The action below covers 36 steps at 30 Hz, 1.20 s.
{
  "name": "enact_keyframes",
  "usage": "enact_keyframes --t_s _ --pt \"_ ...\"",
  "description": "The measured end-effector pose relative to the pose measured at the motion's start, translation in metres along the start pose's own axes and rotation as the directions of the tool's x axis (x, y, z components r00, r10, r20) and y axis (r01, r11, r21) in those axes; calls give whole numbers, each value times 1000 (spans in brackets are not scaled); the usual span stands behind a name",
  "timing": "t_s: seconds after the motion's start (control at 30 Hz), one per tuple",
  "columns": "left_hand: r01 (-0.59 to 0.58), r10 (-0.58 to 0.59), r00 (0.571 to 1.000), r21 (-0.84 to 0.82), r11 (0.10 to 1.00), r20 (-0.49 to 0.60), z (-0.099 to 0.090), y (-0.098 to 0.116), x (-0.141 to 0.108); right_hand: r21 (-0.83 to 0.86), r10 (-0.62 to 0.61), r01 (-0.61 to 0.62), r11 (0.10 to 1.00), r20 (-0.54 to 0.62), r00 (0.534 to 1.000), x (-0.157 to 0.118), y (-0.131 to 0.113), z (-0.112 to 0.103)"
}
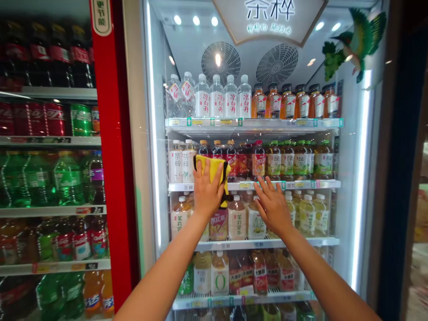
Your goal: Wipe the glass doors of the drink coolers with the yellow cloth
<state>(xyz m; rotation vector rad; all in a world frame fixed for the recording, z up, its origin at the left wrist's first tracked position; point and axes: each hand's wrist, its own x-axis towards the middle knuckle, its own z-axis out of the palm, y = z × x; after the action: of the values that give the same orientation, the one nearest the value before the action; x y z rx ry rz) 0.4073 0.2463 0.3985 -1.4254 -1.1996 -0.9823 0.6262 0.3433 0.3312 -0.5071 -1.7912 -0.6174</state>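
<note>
Pressing a yellow cloth [214, 168] against the glass front [245, 131] of a drinks fridge [158, 147], just left of the middle of the frame. Laying the left hand [207, 189] over the cloth, fingers a little apart and stretched out, not curled round it. Holding the right hand [274, 206] up just right of the middle, nothing in it, fingers spread, on the glass front or very near; cannot tell which. Facing rows of bottles [238, 217] on white shelves [321, 241]. Looks like the wiping step; hard to say how far along. Calls next, as a guess, for a flat palm and a soft, even push, with the cloth smoothed out first, and some care for the dark bunched corner [228, 197] hanging down near the middle of the frame
</note>
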Motion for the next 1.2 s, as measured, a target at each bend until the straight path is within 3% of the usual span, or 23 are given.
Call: enact_keyframes --t_s 0.13,0.23,0.37,0.47,0.57,0.73,0.87,0.97,1.03,1.1,1.2 --pt "68 -69 996 -18 997 -54 26 50 44 -7 33 -33 999 -14 999 4 7 -4" --pt "-6 5 999 -14 1000 -34 41 78 38 -4 44 -44 999 -38 998 -4 13 -5" --pt "-124 124 991 -2 992 49 36 66 -9 -6 18 -18 1000 -27 999 -21 26 -6" --pt "-115 113 992 26 993 48 24 43 -27 -13 -6 5 1000 -28 1000 -25 36 -8" --pt "-65 65 998 36 997 -15 24 42 -6 -13 -10 10 1000 -43 999 -22 43 -10" --pt "-15 16 997 16 1000 -79 52 87 39 5 62 -62 998 -99 993 -18 52 -12" --pt "-120 120 993 12 993 -6 56 103 15 11 81 -80 997 -113 990 -30 60 -15" --pt "-182 180 982 36 983 53 47 91 -17 14 76 -75 997 -96 993 -41 69 -20" --pt "-167 164 985 55 984 58 43 83 -24 25 79 -77 997 -92 993 -47 77 -25" --pt "-110 109 994 62 992 19 46 84 -12 35 80 -77 996 -90 993 -50 85 -30" --pt "7 -3 997 47 999 -77 63 104 28 33 84 -82 996 -76 993 -50 99 -38"
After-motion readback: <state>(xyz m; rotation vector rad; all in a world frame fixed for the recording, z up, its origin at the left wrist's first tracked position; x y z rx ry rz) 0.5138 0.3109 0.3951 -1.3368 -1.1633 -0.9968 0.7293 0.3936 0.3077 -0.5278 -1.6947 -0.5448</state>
